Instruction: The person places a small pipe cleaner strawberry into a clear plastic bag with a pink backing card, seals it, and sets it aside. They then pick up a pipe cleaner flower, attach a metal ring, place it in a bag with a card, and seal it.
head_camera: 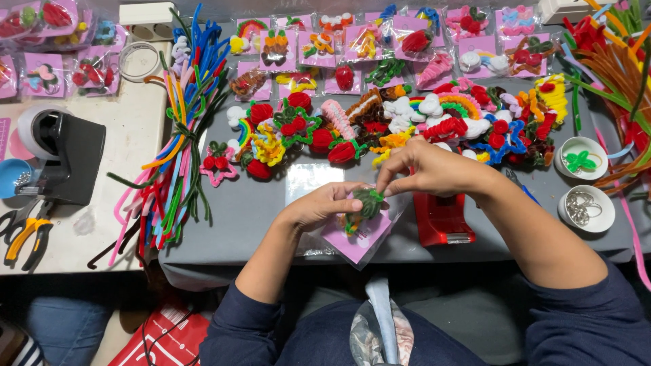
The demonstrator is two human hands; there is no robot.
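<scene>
Item: green pipe-cleaner charm (369, 201), pinched by left hand (324, 207) and right hand (430, 167) fingers over pink card (352, 242); risk: slipping, crumpling card.

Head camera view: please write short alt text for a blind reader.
Two bare hands, left hand and right hand, pinch a small green fuzzy pipe-cleaner ornament over a pink card in a clear plastic sleeve, on a grey table.

My right hand (427, 169) covers half the red tape holder (441, 220); scissors (13, 224) cut off at left edge; bowl (586, 207) contents too small to tell.
</scene>
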